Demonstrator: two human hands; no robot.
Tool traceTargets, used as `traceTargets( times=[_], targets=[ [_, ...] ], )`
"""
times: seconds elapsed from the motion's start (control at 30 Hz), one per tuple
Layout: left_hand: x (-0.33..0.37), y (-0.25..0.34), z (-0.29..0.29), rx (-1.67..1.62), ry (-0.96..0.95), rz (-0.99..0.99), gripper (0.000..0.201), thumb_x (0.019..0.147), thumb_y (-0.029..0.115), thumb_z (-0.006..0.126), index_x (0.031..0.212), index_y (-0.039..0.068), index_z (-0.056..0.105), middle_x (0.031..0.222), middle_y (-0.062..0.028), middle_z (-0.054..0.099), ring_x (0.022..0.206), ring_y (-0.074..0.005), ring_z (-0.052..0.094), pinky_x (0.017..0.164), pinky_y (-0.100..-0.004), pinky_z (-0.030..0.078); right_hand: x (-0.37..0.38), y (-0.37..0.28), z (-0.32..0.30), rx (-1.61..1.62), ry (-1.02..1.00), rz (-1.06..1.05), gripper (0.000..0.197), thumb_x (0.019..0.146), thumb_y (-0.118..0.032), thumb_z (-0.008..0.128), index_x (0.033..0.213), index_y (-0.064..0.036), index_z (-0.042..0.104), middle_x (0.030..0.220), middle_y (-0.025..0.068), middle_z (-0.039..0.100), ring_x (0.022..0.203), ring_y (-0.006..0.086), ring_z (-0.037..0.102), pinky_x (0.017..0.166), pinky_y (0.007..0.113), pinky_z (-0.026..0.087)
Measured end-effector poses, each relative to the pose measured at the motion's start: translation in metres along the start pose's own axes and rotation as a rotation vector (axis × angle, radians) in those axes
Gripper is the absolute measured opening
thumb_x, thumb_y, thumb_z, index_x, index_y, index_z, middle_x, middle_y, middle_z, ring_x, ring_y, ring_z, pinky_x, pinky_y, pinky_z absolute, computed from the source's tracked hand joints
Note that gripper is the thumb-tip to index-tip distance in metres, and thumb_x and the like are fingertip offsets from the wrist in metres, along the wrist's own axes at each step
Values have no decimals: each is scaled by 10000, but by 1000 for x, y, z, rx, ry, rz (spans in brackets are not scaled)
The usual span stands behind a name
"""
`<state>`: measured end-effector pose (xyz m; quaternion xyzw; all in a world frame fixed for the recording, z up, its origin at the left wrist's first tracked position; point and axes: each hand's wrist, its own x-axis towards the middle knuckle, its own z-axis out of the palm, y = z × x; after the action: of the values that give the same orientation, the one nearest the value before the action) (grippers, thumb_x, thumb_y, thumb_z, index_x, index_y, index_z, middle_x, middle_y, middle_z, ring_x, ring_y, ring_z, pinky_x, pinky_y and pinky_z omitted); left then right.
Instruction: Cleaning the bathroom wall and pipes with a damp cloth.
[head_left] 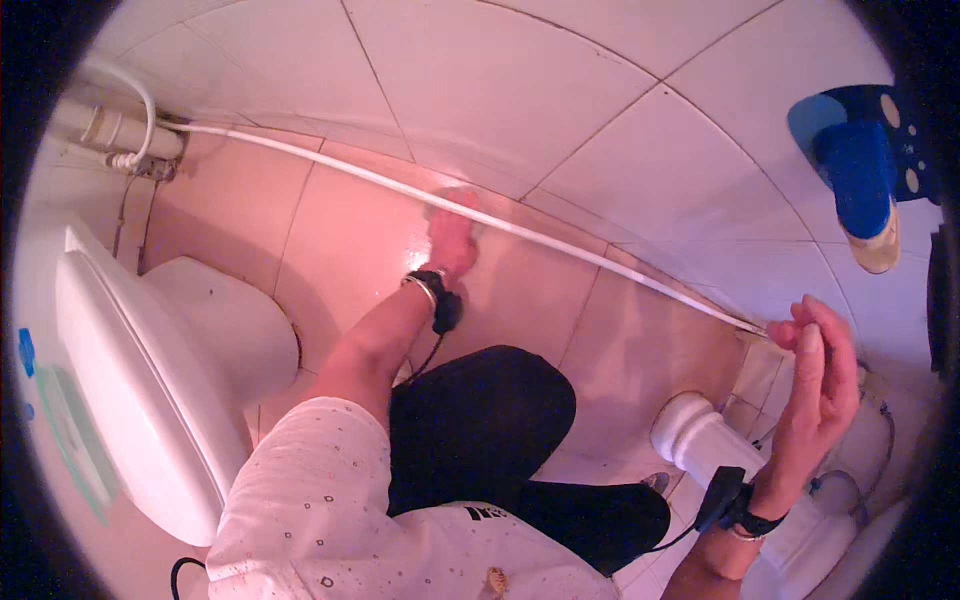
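Observation:
My left hand [454, 240] reaches down low by the tiled wall, its fingers reaching under or beside a thin white pipe [380, 180]. Motion smears those fingers, and whether they hold anything does not show. The floor tiles [350, 240] near that hand look wet and shiny. On the right, my right hand [822, 375] is raised near the wall, close to the pipe's right end in the picture. Its fingers are loosely bent and partly apart, with nothing visible in them. Both wrists carry dark straps with a small black device and a cable.
A white toilet [150, 370] stands at the left. Pipe fittings [125, 135] and a white hose are in the far left corner. A white pedestal [695, 435] stands on the right. Blue holder with a brush-like item [865, 190] hangs on the right wall. My knee [490, 420] is bent between my arms.

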<state>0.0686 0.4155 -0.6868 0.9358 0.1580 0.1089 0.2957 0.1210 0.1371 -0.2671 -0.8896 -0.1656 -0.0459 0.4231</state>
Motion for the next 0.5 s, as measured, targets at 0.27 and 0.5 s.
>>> traceTargets(
  times=[0.27, 0.5],
  targets=[
    [-53, 83, 73, -142, -414, 653, 533, 715, 27, 491, 1237, 124, 443, 1279, -132, 417, 1226, -347, 318, 1016, -454, 246, -36, 8, -9, -73, 25, 83, 150, 854, -27, 502, 969, 24, 584, 929, 100, 571, 780, 161, 561, 704, 260, 465],
    [-34, 86, -17, -860, -580, -184, 371, 769, 63, 494, 1138, 74, 527, 1144, -148, 521, 1035, -308, 510, 877, -386, 421, -64, 12, -24, -66, 77, 30, 146, 850, -19, 500, 959, 24, 587, 900, 99, 567, 732, 163, 577, 664, 251, 463]
  ],
)
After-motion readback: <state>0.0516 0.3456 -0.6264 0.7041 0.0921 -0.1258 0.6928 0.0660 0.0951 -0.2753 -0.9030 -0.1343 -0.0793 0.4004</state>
